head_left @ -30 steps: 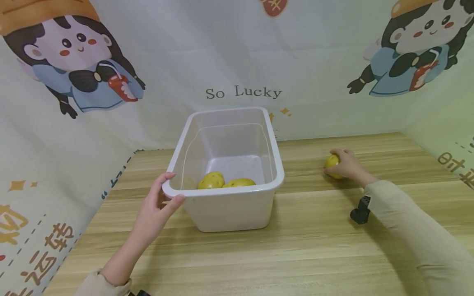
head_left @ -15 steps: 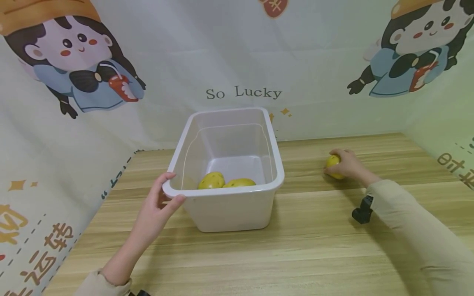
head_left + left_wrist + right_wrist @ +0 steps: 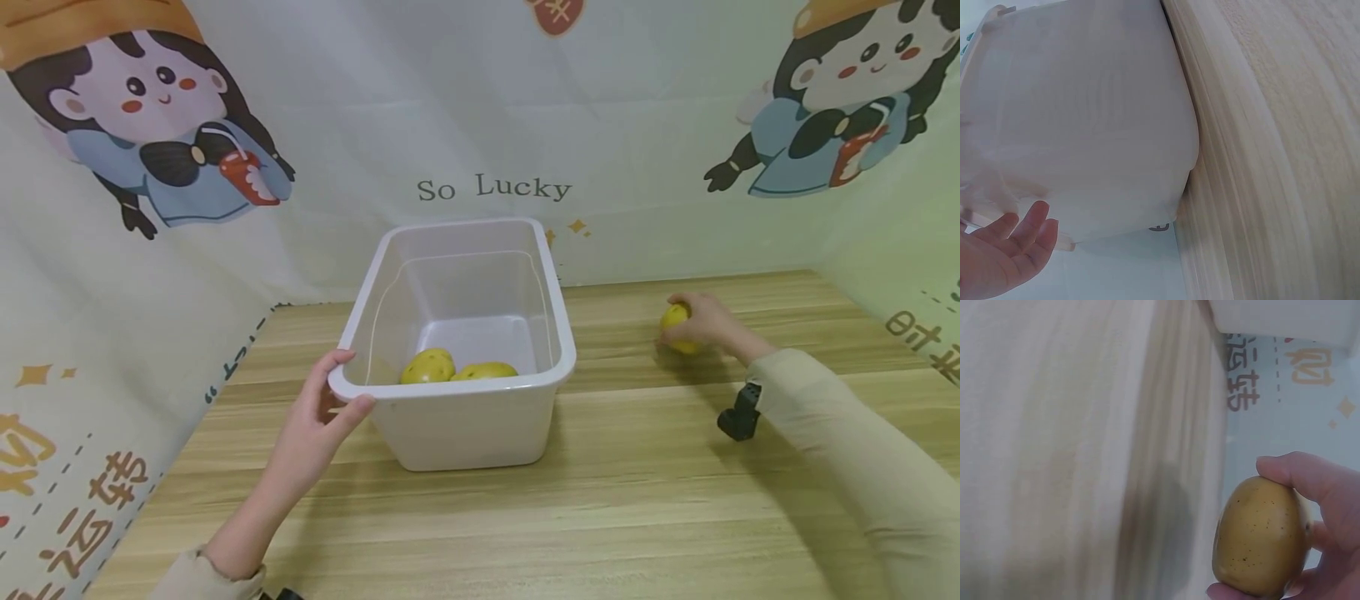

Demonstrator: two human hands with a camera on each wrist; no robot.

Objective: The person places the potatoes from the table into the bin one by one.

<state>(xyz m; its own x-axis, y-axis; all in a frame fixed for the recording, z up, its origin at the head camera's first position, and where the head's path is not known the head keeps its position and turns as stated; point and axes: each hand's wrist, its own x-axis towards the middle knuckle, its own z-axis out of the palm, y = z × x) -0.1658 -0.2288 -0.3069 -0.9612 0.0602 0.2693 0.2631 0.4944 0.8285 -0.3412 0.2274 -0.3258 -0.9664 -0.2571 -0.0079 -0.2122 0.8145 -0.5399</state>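
Observation:
A deep white plastic bin (image 3: 465, 429) stands on the wooden table in the head view. Its near-left corner rim is held by my left hand (image 3: 311, 429), thumb in front and fingers at the side. In the left wrist view the fingers (image 3: 1032, 234) curve beside the bin's wall. Two yellow potatoes, one on the left (image 3: 428, 366) and one on the right (image 3: 486, 370), lie inside, partly hidden by the front rim. Off to the right, my right hand (image 3: 708, 323) grips a speckled yellow potato (image 3: 1263, 537) between thumb and fingers, seemingly just above the tabletop.
The wood-grain table (image 3: 525, 533) extends around the bin. Behind and at the sides hangs a pale printed cloth (image 3: 637, 125), close to the bin's far end. A small black device (image 3: 741, 412) hangs under the right sleeve (image 3: 832, 433).
Over the last half second my right hand, with the potato in its grip, has shifted slightly up and right. The left hand and bin keep their place.

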